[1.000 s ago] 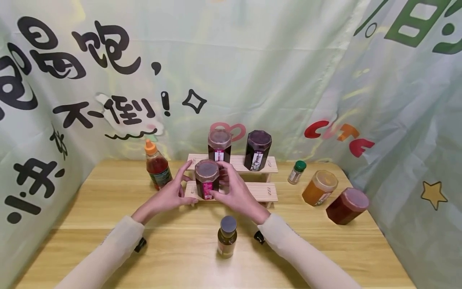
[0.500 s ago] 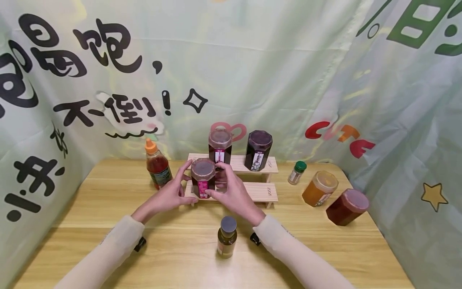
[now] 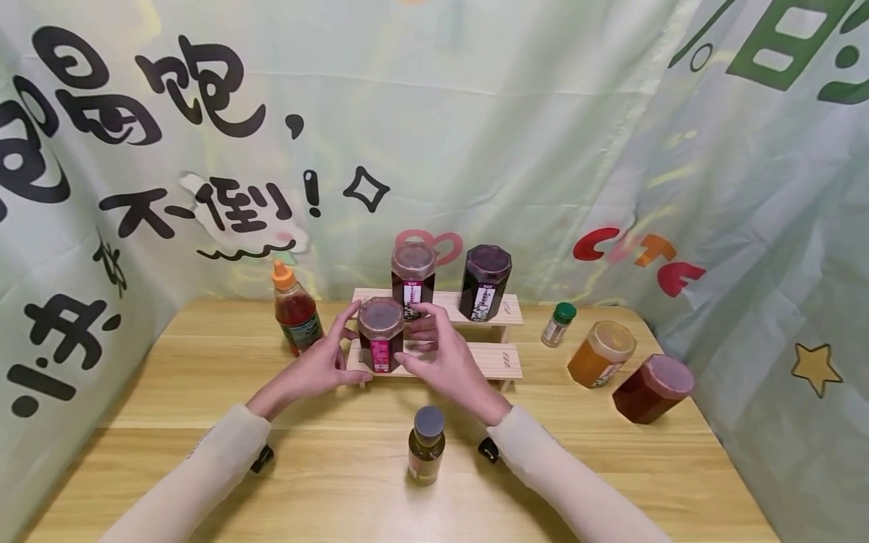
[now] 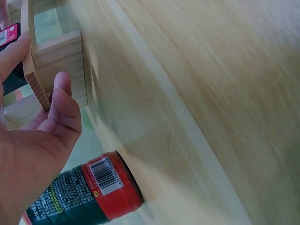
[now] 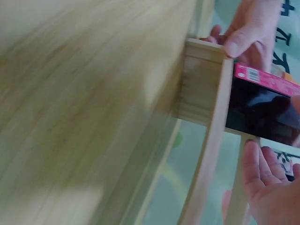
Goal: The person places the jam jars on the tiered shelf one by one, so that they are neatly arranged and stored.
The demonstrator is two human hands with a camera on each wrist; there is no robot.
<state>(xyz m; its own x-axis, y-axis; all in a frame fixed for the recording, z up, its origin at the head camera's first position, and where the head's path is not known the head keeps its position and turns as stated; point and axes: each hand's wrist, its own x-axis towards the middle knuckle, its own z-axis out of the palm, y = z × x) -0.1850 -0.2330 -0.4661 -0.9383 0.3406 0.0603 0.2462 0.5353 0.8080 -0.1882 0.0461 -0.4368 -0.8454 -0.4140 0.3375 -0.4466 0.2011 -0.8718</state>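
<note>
On the left end of the lower wooden shelf (image 3: 492,360) stands a dark jar (image 3: 381,351) with a pink label, upright. My left hand (image 3: 319,367) grips that end of the shelf, thumb on its front edge and fingers bent round its side; the index finger reaches up beside the jar. My right hand (image 3: 448,362) is at the jar's right side with its fingers spread and extended. The thumb is close to the jar; contact is hard to tell. In the right wrist view the jar's dark side (image 5: 258,110) shows between both hands.
Two dark jars, one pink-labelled (image 3: 413,275) and one white-labelled (image 3: 485,283), stand on the upper shelf (image 3: 448,305). A sauce bottle (image 3: 299,320) is left. A green-capped shaker (image 3: 558,324), orange jar (image 3: 600,356) and red jar (image 3: 652,391) stand right. A dark-capped bottle (image 3: 426,446) stands in front.
The pink-labelled jar has shifted left along the lower shelf. My right hand followed it, then drew back slightly to the right with its fingers off the jar. The left hand has stayed put.
</note>
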